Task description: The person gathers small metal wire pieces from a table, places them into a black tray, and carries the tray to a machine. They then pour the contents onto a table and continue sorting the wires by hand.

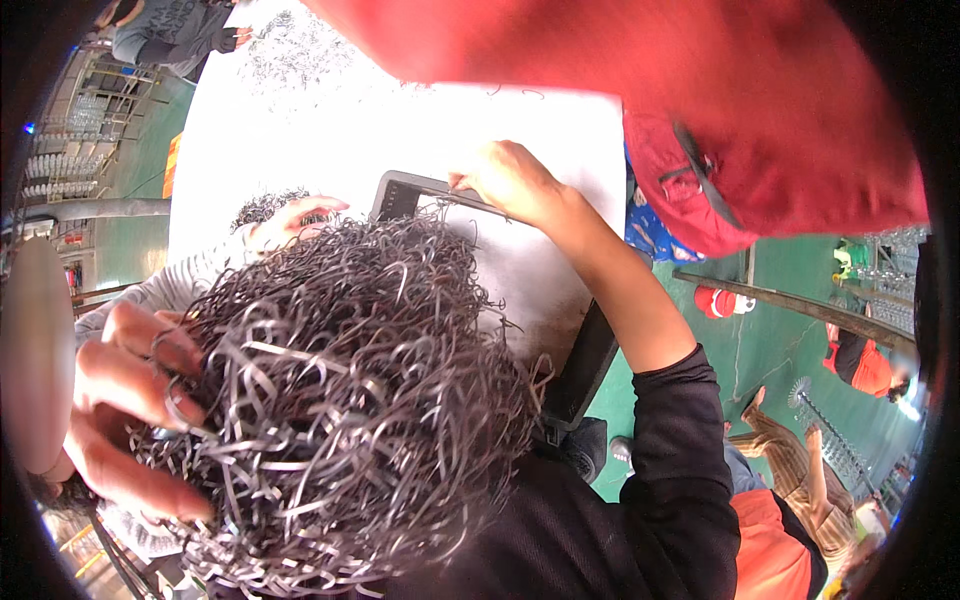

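Observation:
A large tangled mass of dark, shiny curved metal hooks fills the lower middle, close to the camera. My left hand is closed against its left side, fingers bent into the hooks. Behind the mass stands a black plastic crate, partly covered by it. My right hand, at the end of a black sleeve, is closed on the crate's far rim. Another person's hand, in a grey sleeve, lies just beyond the mass, beside a small pile of hooks.
More hooks lie scattered across the far part of the bright white table. A person in red looms close at upper right. Another person in grey works at far left. People in orange sit at lower right on the green floor.

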Motion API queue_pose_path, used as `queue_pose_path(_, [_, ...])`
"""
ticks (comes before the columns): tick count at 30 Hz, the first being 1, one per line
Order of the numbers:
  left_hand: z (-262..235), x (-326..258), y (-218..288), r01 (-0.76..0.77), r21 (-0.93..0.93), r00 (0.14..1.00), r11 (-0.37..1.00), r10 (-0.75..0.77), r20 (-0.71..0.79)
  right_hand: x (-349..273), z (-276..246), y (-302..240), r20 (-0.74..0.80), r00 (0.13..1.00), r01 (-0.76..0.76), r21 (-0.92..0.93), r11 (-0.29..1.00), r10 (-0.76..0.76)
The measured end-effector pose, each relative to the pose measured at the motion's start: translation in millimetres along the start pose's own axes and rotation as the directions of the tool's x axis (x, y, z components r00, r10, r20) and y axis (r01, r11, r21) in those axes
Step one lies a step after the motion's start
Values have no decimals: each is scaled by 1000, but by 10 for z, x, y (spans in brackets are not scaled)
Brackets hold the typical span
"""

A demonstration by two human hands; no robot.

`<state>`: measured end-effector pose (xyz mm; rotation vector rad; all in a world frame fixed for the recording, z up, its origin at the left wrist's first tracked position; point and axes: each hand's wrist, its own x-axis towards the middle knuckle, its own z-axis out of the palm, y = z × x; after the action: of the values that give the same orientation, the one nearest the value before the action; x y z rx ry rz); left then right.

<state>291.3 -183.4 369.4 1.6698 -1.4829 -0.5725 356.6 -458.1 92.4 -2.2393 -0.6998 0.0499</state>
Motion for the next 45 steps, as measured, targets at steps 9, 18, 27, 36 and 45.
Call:
queue_pose_path(9, [99,-70,-350,-137,65,951,989,149,-269,-167,-191,-333,-139,949,183,-492,851,-285])
queue_pose_path(18, [29,-493,104,108,251,873,962,29,-487,-1819,331,-816,-629,519,-637,166,753,579])
queue_pose_path(27, [-147,-672,122,178,158,752,971,-31,-658,-2054,1004,-1255,-472,335,-141,831,539,816])
queue_pose_path(36, [-306,-1093,-23,235,69,655,970,-106,-748,-1618,450,-2386,-803,294,-381,398,834,518])
queue_pose_path(45, [-279,-1307,-957,323,65,643,944,-168,-747,-1067,420,-2816,-931,236,-609,82,789,279])
